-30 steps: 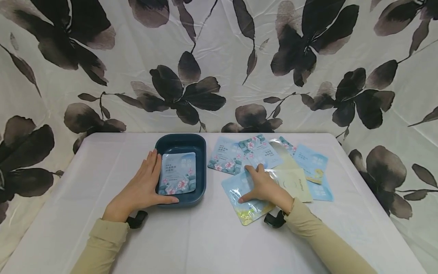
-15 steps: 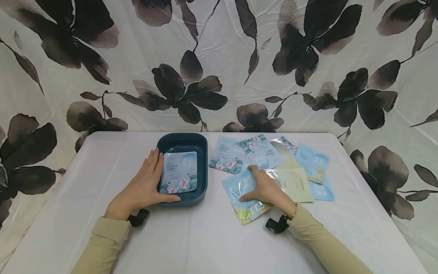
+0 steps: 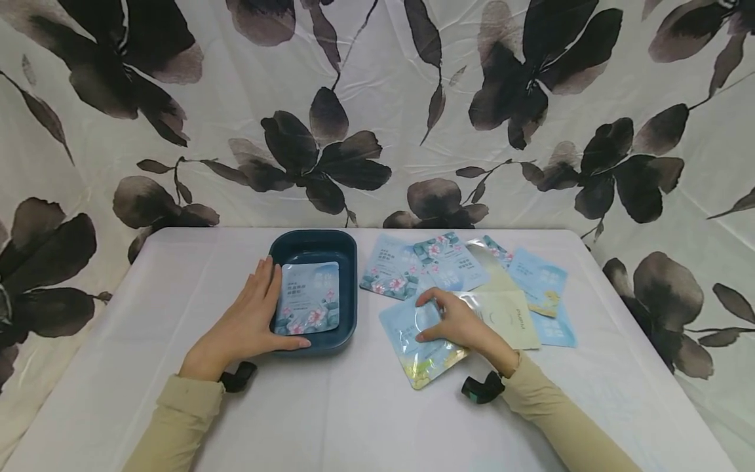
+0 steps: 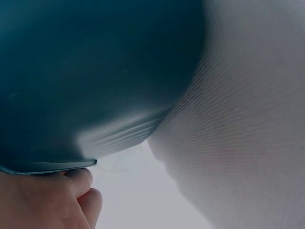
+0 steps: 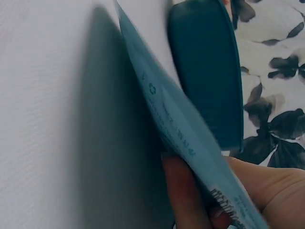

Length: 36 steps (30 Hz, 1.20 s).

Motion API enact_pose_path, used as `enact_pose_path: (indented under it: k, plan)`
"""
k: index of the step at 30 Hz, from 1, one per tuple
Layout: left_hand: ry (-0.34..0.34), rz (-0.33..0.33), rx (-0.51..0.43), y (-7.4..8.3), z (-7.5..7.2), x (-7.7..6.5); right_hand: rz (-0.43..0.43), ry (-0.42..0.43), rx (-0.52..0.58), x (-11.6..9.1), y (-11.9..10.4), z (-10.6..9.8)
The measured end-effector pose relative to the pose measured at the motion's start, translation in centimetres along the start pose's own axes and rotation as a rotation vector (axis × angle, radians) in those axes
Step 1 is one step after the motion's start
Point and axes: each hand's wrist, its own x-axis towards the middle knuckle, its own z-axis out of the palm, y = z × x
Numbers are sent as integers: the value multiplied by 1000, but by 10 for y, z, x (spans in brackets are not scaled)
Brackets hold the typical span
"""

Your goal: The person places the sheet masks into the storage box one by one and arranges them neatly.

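My left hand (image 3: 238,321) rests against the left side of a dark blue tub (image 3: 347,295), its fingers straight along the rim and the thumb at the front edge. Inside the tub lies a light blue flower-print sachet (image 3: 307,298). My right hand (image 3: 457,322) pinches a light blue facial mask sachet (image 3: 413,347) with a yellow-green lower edge. In the right wrist view that sachet (image 5: 176,114) is tilted up off the cloth, between thumb and fingers, casting a shadow. The left wrist view shows the tub's outer wall (image 4: 95,71) and some fingers (image 4: 47,200) at its rim.
Beside the right hand, a cream pouch (image 3: 510,321) lies partly under other packets. Two flower-print sachets (image 3: 386,265) lie near the table's back edge, and blue packets (image 3: 533,275) overlap at the right. A floral cloth (image 3: 401,98) hangs behind the white table (image 3: 354,419).
The right hand's fingertips have drawn in from lying spread on the blue mask sachet to pinching it, and the sachet has shifted slightly left. The left hand and tub stay put.
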Motion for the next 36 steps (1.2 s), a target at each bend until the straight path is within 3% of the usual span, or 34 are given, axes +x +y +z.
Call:
enact_pose_path:
  k: [7,17,27,36]
  plan:
    - [-3,-2,-4,1,-1,-2,18,-3,54,3,-7,-1]
    - [5,5,-8,1,-2,-2,-3,5,109,9,-33,-15]
    - [-5,0,-15,0,-2,-4,-19,80,135,21,-58,-26]
    - [-1,-2,-19,0,-2,-4,29,95,232,36,-79,-28]
